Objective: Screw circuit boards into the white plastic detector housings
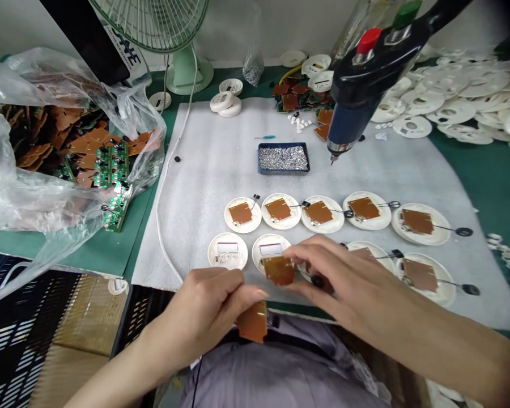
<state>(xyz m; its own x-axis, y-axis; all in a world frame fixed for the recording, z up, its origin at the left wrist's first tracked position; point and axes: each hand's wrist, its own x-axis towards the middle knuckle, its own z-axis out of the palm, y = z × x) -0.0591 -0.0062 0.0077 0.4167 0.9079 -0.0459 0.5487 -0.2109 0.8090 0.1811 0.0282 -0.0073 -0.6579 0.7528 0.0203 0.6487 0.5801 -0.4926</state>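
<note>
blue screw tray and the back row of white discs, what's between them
Only bare white foam sheet; the head view shows nothing lying between the blue screw tray and the back row of white discs.

Pale wall [246, 22] far behind, green desk [493, 181] under a white foam sheet [221, 153], green fan [153, 22] far left, black crate [8, 317] near left

Bare fingers [246, 292] and forearms [123, 362]; a lilac-grey garment [280, 368] worn.
</note>
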